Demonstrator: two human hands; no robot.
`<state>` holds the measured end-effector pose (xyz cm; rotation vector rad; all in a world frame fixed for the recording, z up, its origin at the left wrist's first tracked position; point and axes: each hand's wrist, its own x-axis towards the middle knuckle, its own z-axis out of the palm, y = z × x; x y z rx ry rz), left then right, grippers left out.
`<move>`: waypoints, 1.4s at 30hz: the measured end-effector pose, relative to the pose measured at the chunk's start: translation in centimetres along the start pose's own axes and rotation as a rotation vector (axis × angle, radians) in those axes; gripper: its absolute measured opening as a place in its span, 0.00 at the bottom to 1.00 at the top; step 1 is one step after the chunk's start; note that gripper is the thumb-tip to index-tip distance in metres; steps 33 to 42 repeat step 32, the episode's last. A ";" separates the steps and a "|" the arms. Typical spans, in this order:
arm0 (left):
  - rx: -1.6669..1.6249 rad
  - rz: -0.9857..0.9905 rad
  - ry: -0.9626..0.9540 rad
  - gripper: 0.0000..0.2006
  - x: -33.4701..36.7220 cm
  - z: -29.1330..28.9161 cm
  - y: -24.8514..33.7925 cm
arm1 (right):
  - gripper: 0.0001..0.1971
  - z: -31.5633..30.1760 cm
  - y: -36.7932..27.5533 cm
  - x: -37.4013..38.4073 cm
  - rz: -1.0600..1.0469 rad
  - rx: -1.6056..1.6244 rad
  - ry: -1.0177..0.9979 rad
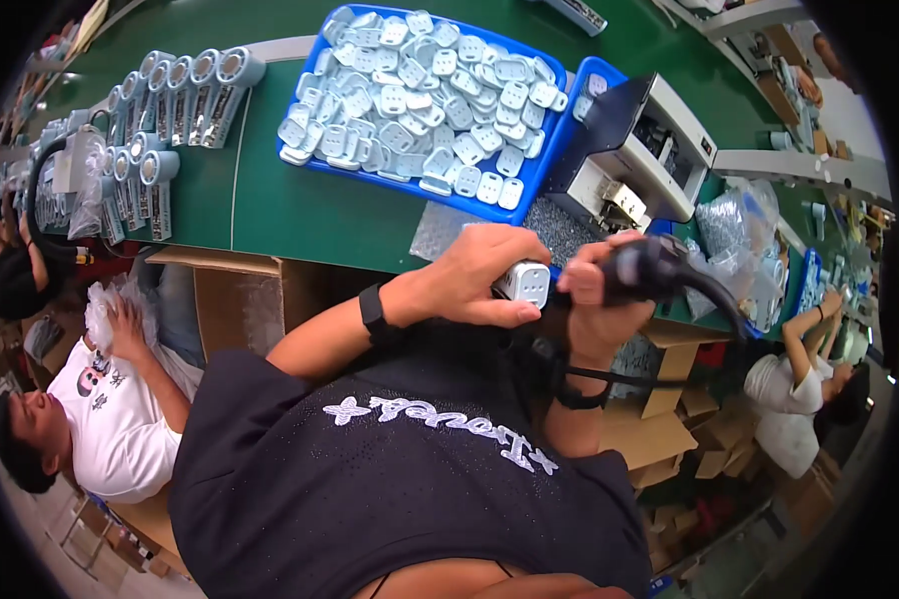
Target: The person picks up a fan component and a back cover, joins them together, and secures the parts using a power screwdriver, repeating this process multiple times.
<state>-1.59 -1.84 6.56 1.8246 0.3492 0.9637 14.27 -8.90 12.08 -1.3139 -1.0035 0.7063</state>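
Near the table's front edge, my left hand (474,270) is closed around a light-coloured plastic piece (527,286), whose end face with small holes points toward me. The rest of that piece is hidden in my fingers. My right hand (604,314) grips a black electric screwdriver (641,272) with a thick black cable (714,290). The tool lies tilted just right of the piece; I cannot tell whether its tip touches it. Beyond both hands stands a blue tray (514,215) heaped with pale blue plastic covers (395,100).
A grey and black metal box machine (659,150) stands right of the tray. Rows of pale blue handled units (180,95) stand at the left of the green table (270,200). An open cardboard box (235,299) sits below. Other people (120,399) work on both sides.
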 end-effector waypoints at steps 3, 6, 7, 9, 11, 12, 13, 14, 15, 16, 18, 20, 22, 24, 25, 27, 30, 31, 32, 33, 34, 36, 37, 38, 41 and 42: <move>0.008 -0.026 -0.014 0.27 -0.6 1.2 -3.2 | 0.23 -2.4 -2.0 4.0 -0.376 0.232 0.055; -0.013 -0.036 -0.008 0.27 -0.4 1.0 -4.2 | 0.20 -3.0 -0.9 7.7 -0.461 0.293 0.103; -0.018 -0.035 -0.004 0.27 -0.4 1.0 -4.4 | 0.19 -3.0 0.3 8.7 -0.391 0.237 0.128; -0.012 -0.034 0.024 0.29 -0.6 1.3 -5.0 | 0.18 -2.7 2.2 9.7 -0.245 0.131 0.164; 0.012 -0.010 0.068 0.33 -0.8 1.7 -5.5 | 0.17 -2.3 2.4 8.9 -0.236 0.153 0.127; 0.016 -0.028 0.077 0.33 -1.0 1.8 -5.6 | 0.17 -1.9 2.1 8.3 -0.239 0.177 0.097; 0.037 -0.022 0.083 0.33 -1.2 1.9 -5.7 | 0.16 -1.6 1.8 7.8 -0.242 0.202 0.068; 0.063 -0.014 0.091 0.34 -1.3 1.8 -5.8 | 0.16 -1.1 1.5 7.6 -0.229 0.212 0.056; 0.071 0.003 0.086 0.34 -1.2 1.9 -6.0 | 0.16 -1.1 0.6 7.3 -0.301 0.240 0.070; 0.061 -0.003 0.085 0.34 -1.1 1.9 -6.1 | 0.17 -1.0 -0.1 7.0 -0.375 0.267 0.085; 0.080 -0.003 0.076 0.35 -1.2 1.8 -6.2 | 0.18 -0.9 0.4 7.0 -0.437 0.303 0.090; 0.087 -0.005 0.073 0.35 -1.4 1.8 -6.2 | 0.17 -0.6 2.6 8.7 -0.364 0.091 0.185; 0.096 -0.001 0.068 0.35 -1.4 1.8 -6.3 | 0.16 -1.3 3.3 9.0 -0.328 -0.019 0.232; 0.108 -0.008 0.074 0.35 -1.9 1.7 -6.3 | 0.19 -2.1 3.3 8.1 -0.206 0.137 0.144; 0.106 -0.004 0.073 0.36 -2.0 1.7 -6.3 | 0.20 -2.5 3.1 7.5 -0.145 0.213 0.101; 0.101 0.006 0.067 0.36 -2.3 2.0 -6.4 | 0.23 -2.5 0.0 4.9 -0.138 0.372 -0.027; 0.123 0.011 0.059 0.36 -2.2 1.8 -6.4 | 0.26 -2.6 -3.9 2.6 -0.117 0.461 -0.170; 0.135 0.017 0.058 0.37 -2.3 1.8 -6.2 | 0.31 -2.8 -4.2 2.1 -0.209 0.503 -0.295; 0.133 -0.002 0.046 0.36 -2.2 1.7 -6.2 | 0.37 -3.1 -4.2 2.2 -0.308 0.542 -0.416; 0.133 -0.002 0.046 0.36 -2.2 1.7 -6.2 | 0.37 -3.1 -4.2 2.2 -0.308 0.542 -0.416; 0.133 -0.002 0.046 0.36 -2.2 1.7 -6.2 | 0.37 -3.1 -4.2 2.2 -0.308 0.542 -0.416; 0.133 -0.002 0.046 0.36 -2.2 1.7 -6.2 | 0.37 -3.1 -4.2 2.2 -0.308 0.542 -0.416; 0.133 -0.002 0.046 0.36 -2.2 1.7 -6.2 | 0.37 -3.1 -4.2 2.2 -0.308 0.542 -0.416; 0.133 -0.002 0.046 0.36 -2.2 1.7 -6.2 | 0.37 -3.1 -4.2 2.2 -0.308 0.542 -0.416; 0.133 -0.002 0.046 0.36 -2.2 1.7 -6.2 | 0.37 -3.1 -4.2 2.2 -0.308 0.542 -0.416; 0.133 -0.002 0.046 0.36 -2.2 1.7 -6.2 | 0.37 -3.1 -4.2 2.2 -0.308 0.542 -0.416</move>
